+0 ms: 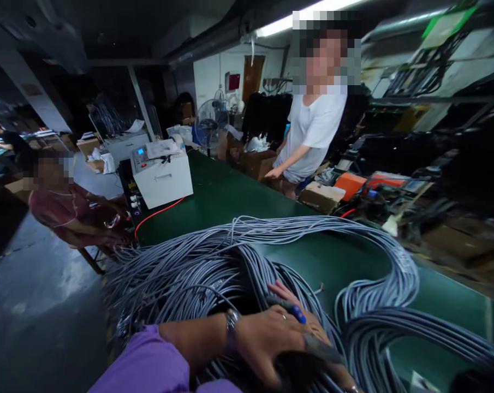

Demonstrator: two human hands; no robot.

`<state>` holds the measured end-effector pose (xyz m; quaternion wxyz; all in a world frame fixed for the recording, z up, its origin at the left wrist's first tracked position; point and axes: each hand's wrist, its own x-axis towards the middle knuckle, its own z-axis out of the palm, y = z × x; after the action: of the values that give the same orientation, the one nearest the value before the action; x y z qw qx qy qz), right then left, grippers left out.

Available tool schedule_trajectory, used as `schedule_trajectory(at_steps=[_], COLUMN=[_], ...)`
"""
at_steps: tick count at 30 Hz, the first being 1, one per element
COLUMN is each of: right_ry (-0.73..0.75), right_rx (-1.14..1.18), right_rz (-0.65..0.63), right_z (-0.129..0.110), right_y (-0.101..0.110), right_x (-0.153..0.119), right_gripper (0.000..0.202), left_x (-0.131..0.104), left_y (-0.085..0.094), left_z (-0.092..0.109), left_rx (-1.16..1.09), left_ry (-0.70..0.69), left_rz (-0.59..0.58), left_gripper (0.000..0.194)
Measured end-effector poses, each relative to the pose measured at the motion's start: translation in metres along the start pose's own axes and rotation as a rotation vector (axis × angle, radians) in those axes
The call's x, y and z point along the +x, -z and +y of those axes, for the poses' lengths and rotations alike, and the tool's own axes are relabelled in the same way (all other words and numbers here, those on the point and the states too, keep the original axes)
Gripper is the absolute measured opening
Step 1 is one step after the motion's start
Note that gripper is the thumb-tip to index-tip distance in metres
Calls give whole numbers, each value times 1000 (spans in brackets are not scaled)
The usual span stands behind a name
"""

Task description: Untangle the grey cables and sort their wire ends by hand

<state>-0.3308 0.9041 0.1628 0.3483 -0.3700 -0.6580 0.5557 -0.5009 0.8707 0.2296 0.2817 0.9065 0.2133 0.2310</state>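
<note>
My left hand point(267, 333), below a purple sleeve and a metal watch point(232, 327), lies across my right hand with its thumb and fingers apart. One of its fingers carries a ring; another looks wrapped in grey. My right hand point(308, 319) is partly covered by the left, its fingers stretched out over grey cables point(250, 267). A slim grey-and-blue item or finger wrap point(298, 314) shows between the hands; its kind is unclear. Dark shadow hides what is under my left palm. The cables lie in large loose coils around both hands.
On the green table point(226, 188) stands a white machine point(165, 177) with a red cord. One person point(316, 125) in white stands beyond the table, arm extended; another point(70, 215) sits at left. More cable bundles point(394, 278) curve along the right. Boxes point(322, 196) stand behind.
</note>
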Motion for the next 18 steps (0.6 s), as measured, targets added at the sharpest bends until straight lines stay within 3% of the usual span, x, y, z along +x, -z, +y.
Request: schedule_trajectory(at_steps=[1, 2, 4, 5, 6, 7, 9, 11, 13, 15, 18], right_ry=[17, 38, 89, 113, 135, 155, 170, 161, 144, 130, 115], right_rx=[-36, -65, -96, -106, -108, -103, -81, -63, -60, -61, -60], right_rz=[-49, -83, -110, -135, -153, -171, -177, -163, -146, -140, -145], right_z=[-3, -6, -12, -15, -17, -19, -23, -26, -30, -35, -45], right_y=[-1, -1, -3, -5, -5, -6, -6, -7, -9, -14, -25], right_x=[-4, -7, -12, -12, -12, -11, -8, -6, -5, -5, -7], right_gripper=[45, 45, 50, 52, 55, 57, 61, 64, 67, 70, 72], left_x=[-6, -13, -25, -31, -36, -42, -55, -68, -75, -72, -48], left_y=[15, 29, 48, 52, 50, 43, 20, -8, -33, -48, -55], left_z=[-13, -27, -58, -73, -85, -94, -101, -95, -84, -75, -71], left_rx=[-114, -208, -319, -326, -320, -352, -527, -850, -1095, -1215, -1136], left_ry=[11, 115, 338, 413, 482, 558, 739, 917, 1003, 998, 816], left_rz=[-48, 28, 354, 456, 484, 487, 635, 788, 816, 755, 610], left_gripper=[56, 56, 62, 68, 74, 76, 67, 54, 54, 58, 67])
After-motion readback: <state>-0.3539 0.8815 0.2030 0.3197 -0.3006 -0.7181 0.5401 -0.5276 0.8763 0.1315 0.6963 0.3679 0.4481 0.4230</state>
